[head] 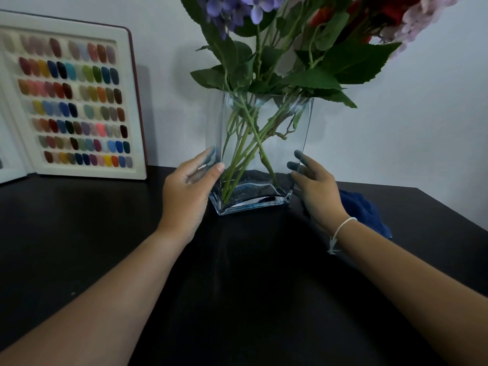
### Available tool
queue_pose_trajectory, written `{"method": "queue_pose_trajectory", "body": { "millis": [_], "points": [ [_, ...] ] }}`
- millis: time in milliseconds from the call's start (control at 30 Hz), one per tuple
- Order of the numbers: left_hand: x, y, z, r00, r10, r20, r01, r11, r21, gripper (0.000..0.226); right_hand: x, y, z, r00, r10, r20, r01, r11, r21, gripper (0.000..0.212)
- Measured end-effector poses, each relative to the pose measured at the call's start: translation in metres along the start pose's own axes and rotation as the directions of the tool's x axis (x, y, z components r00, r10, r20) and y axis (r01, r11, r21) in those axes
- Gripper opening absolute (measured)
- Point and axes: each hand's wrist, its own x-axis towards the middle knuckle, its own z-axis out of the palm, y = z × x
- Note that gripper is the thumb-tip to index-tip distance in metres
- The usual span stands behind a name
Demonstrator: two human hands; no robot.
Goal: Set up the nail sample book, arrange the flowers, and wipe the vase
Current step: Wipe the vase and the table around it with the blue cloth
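Note:
A clear square glass vase stands on the black table, holding several green stems with purple, red and pink flowers. My left hand grips the vase's lower left side, thumb on the front corner and fingers behind the glass. My right hand presses against the lower right side, its fingertips seen through the glass. The nail sample book stands open and upright against the wall at the left, showing rows of coloured nail tips.
A crumpled dark blue cloth lies on the table just right of my right hand. The white wall is close behind the vase. The table's right edge runs diagonally past the cloth.

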Motion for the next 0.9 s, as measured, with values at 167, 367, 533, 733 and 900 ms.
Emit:
{"method": "queue_pose_trajectory", "body": {
  "millis": [167,367,533,733,900],
  "points": [
    [0.002,-0.001,0.001,1.0,-0.006,-0.029,0.007,1.0,0.009,0.029,0.0,0.008,0.001,0.999,-0.039,-0.003,0.039,0.999,-0.013,0.045],
    [0.018,-0.007,0.003,0.995,-0.012,-0.097,0.016,0.999,0.035,0.029,0.005,0.021,-0.001,0.998,0.0,0.06,-0.003,0.999,0.041,0.051],
    [0.036,-0.016,0.002,0.988,-0.029,-0.154,0.036,0.998,0.044,0.031,0.004,0.022,0.003,0.978,-0.081,0.19,0.079,0.997,0.02,0.052],
    [0.045,-0.023,0.0,0.989,-0.048,-0.139,0.052,0.998,0.022,0.031,0.005,0.021,0.006,0.97,-0.088,0.227,0.09,0.996,0.004,0.054],
    [0.045,-0.024,-0.002,0.993,-0.05,-0.106,0.051,0.999,0.009,0.032,0.005,0.019,0.004,0.966,-0.085,0.246,0.093,0.996,-0.02,0.053]
  ]
}}
